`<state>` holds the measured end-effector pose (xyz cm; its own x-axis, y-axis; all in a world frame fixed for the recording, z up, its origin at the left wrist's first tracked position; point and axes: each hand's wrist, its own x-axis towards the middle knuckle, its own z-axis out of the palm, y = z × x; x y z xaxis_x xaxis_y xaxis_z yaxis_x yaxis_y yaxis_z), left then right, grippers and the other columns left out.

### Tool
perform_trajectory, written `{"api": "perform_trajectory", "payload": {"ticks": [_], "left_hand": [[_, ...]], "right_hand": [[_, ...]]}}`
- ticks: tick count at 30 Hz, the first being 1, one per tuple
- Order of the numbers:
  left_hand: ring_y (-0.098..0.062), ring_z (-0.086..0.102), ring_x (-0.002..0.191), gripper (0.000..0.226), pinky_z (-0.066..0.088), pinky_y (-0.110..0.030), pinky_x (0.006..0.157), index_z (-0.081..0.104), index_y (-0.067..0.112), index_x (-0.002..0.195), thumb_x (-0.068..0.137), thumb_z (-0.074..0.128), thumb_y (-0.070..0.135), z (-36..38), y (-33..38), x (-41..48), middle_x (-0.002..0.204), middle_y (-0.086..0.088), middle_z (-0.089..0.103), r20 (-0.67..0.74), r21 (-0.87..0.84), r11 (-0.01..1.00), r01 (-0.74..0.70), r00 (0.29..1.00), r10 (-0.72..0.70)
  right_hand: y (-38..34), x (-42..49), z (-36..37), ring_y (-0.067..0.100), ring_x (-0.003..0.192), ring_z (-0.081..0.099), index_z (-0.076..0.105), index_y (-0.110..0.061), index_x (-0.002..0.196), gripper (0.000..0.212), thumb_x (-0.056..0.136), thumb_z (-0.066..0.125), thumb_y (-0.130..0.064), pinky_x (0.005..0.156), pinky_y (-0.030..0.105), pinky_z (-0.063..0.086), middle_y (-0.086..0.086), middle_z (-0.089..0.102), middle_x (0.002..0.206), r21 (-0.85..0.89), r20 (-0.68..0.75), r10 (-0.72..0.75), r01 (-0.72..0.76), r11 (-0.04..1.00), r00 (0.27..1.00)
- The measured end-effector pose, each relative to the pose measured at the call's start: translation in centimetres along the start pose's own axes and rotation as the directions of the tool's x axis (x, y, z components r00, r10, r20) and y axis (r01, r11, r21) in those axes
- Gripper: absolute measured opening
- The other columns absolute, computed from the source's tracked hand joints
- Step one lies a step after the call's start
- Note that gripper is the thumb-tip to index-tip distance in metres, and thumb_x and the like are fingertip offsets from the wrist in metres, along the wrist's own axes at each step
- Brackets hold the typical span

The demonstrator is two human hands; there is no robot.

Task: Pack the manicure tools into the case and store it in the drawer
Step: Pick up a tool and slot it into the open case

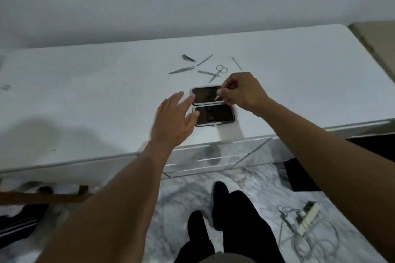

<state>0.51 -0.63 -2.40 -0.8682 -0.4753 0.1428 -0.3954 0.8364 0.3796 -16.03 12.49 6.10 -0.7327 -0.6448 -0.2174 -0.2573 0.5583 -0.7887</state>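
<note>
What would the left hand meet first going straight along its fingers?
The open black metal-rimmed case: the left hand points its straight fingers at the case's left edge, possibly touching it; depth unclear.

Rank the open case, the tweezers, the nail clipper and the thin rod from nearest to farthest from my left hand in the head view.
1. Open case, at the fingers of the left hand.
2. Tweezers, beyond the case, slightly left.
3. Nail clipper, just behind the tweezers.
4. Thin rod, far back on the right.
</note>
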Motion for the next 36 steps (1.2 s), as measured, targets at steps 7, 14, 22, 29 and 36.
{"api": "perform_trajectory", "payload": {"ticks": [7, 14, 22, 29, 36], "left_hand": [[-0.028, 0.038, 0.138, 0.062, 0.029, -0.043, 0.114, 0.047, 0.024, 0.143, 0.091, 0.032, 0.055, -0.1, -0.6, 0.2, 0.148, -0.011, 0.045, 0.038, -0.013, 1.0, -0.004, 0.999, 0.004], [-0.026, 0.019, 0.148, 0.06, 0.014, -0.038, 0.119, 0.031, 0.025, 0.151, 0.098, 0.043, 0.05, -0.8, -1.5, 0.1, 0.16, -0.01, 0.025, 0.155, -0.066, 0.996, -0.065, 0.985, 0.075], [-0.026, 0.019, 0.148, 0.065, 0.011, -0.037, 0.12, 0.026, 0.023, 0.153, 0.095, 0.028, 0.053, -0.2, -1.6, 0.1, 0.16, -0.01, 0.024, 0.138, 0.093, 0.988, -0.12, 0.985, 0.107], [-0.025, 0.023, 0.146, 0.062, 0.018, -0.039, 0.119, 0.027, 0.027, 0.153, 0.096, 0.029, 0.052, 0.2, -1.7, 0.1, 0.159, -0.008, 0.028, 0.094, 0.123, 0.986, -0.114, 0.99, 0.102], [-0.026, 0.028, 0.144, 0.062, 0.023, -0.04, 0.117, 0.03, 0.029, 0.152, 0.095, 0.028, 0.054, 0.3, -1.8, 0.1, 0.156, -0.009, 0.032, 0.065, 0.136, 0.984, -0.112, 0.992, 0.104]], "right_hand": [[2.2, -3.0, 0.2, 0.017, 0.075, 0.06, 0.072, -0.011, 0.084, 0.016, 0.076, 0.079, -0.022, 0.067, 0.023, 0.045, 0.001, 0.067, 0.08, -0.271, -0.049, -0.067, 0.051, 0.961, 0.997], [3.1, -3.7, 0.4, 0.033, 0.093, 0.062, 0.075, -0.01, 0.099, 0.017, 0.086, 0.066, -0.016, 0.08, 0.034, 0.047, 0.015, 0.069, 0.099, -0.572, 0.122, -0.231, 0.258, 0.779, 0.965], [2.7, -3.1, 0.6, 0.032, 0.093, 0.062, 0.075, -0.01, 0.096, 0.016, 0.086, 0.063, -0.014, 0.074, 0.029, 0.041, 0.013, 0.07, 0.1, -0.614, 0.178, -0.268, 0.32, 0.722, 0.947], [2.3, -3.1, 1.2, 0.035, 0.081, 0.06, 0.074, -0.005, 0.081, 0.017, 0.085, 0.057, -0.008, 0.065, 0.03, 0.04, 0.017, 0.068, 0.085, -0.614, 0.259, -0.292, 0.39, 0.686, 0.921], [2.0, -3.0, 2.0, 0.037, 0.085, 0.061, 0.075, -0.009, 0.085, 0.018, 0.085, 0.057, -0.009, 0.067, 0.031, 0.042, 0.016, 0.068, 0.087, -0.596, 0.274, -0.315, 0.417, 0.686, 0.909]]}}
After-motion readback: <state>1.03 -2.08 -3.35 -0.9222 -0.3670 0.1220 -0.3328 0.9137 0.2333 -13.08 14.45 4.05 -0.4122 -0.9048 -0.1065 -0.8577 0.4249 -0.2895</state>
